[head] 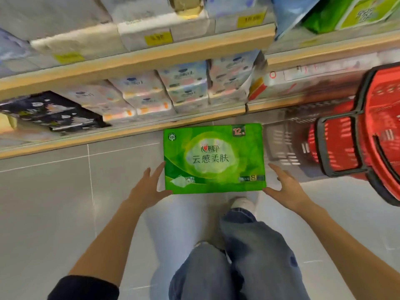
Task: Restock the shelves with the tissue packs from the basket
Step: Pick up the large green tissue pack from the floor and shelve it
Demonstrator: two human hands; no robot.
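Green pack (213, 159) is pressed between left hand (149, 187) and right hand (287, 187), fingers spread straight, just before the low shelf (108, 135). Shelving is underway, I'd judge; next it needs a free slot.

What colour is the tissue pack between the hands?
The tissue pack is green, clearest in head view.

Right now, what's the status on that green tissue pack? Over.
Left hand, right hand: fingers straight, pressing green tissue pack between them. Pack not yet shelved. Red basket at right, not blocking.
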